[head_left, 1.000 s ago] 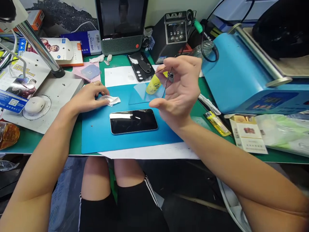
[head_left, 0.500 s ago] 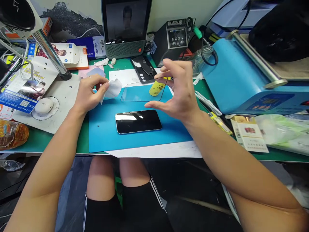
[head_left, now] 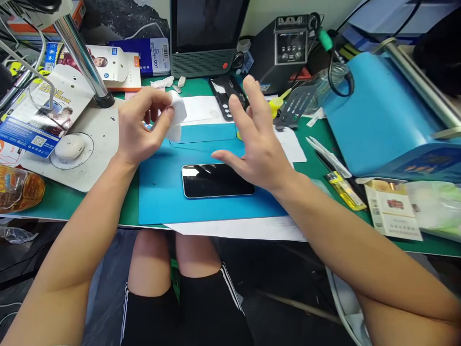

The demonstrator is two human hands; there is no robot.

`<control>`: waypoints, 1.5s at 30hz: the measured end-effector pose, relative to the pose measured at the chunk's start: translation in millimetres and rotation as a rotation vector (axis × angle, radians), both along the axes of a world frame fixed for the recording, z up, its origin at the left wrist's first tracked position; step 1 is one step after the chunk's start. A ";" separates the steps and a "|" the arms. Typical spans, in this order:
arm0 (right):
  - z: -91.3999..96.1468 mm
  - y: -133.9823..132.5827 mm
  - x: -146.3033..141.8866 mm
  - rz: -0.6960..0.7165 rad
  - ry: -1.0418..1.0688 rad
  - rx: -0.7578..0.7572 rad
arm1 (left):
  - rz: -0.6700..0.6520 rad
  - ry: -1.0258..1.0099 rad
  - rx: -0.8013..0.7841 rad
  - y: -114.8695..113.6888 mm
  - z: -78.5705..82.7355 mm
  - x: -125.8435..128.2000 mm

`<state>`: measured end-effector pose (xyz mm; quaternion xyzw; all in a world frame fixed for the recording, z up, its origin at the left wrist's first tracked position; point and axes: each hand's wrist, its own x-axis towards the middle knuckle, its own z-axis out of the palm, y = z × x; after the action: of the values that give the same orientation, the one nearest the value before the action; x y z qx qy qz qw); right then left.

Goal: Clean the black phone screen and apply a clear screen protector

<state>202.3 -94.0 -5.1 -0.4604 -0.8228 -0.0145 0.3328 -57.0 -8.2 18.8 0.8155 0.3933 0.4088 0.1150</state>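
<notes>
My left hand (head_left: 146, 122) pinches a thin white wipe (head_left: 177, 115) between thumb and fingertips, raised above the mat's back left corner. My right hand (head_left: 257, 139) is open over the right end of the phone, its fingers spread and nothing gripped. Below both hands, the phone (head_left: 216, 181) lies face up on the blue mat (head_left: 162, 206), its black screen reflecting light. Behind it is a clear glass sheet with a thin dark edge (head_left: 205, 134), its right end close to my right fingers; contact cannot be made out. My right hand mostly hides a small yellow object.
A dark phone back (head_left: 228, 91) lies behind the mat. At the right are a blue machine (head_left: 374, 120), tweezers (head_left: 329, 156) and a cigarette box (head_left: 392, 209). The left side holds a lamp post (head_left: 81, 57), a white base plate (head_left: 104, 163) and packaging (head_left: 32, 137).
The view has shifted, so the bench appears farther right. My left hand has risen slightly with the wipe. My right fingers have spread and moved away from the glass sheet's edge.
</notes>
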 end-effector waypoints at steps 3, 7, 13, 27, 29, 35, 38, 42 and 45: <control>5.9 -8.0 2.9 -0.045 0.039 0.018 | -0.112 0.056 -0.038 -3.4 1.6 6.8; 5.1 -9.8 -0.8 0.052 0.168 0.025 | -0.276 0.046 -0.038 -14.5 2.4 19.5; -5.1 -8.6 -0.6 0.136 0.352 -0.099 | -0.418 0.085 -0.064 -30.6 -2.4 34.2; 8.1 -13.8 1.7 0.097 0.477 -0.246 | -0.455 0.165 -0.149 -32.1 -0.6 34.4; 6.6 -12.6 3.5 0.073 0.452 -0.270 | -0.445 0.208 -0.077 -33.5 -1.4 38.4; 4.8 -10.4 6.3 0.059 0.377 -0.167 | -0.282 0.196 0.135 -38.4 -3.2 43.9; 4.6 -12.0 5.8 0.044 0.451 -0.169 | -0.256 0.187 0.143 -39.3 -0.7 42.2; 4.1 -12.0 5.6 0.097 0.510 -0.250 | -0.345 0.127 0.191 -40.3 10.3 39.0; 5.6 -10.8 6.5 0.236 0.389 -0.222 | -0.397 0.302 0.199 -49.5 24.2 30.1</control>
<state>208.8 -104.8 0.4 -0.3889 -0.7879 0.2039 0.4317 -26.8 -57.7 43.0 0.9357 0.1961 0.2885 0.0524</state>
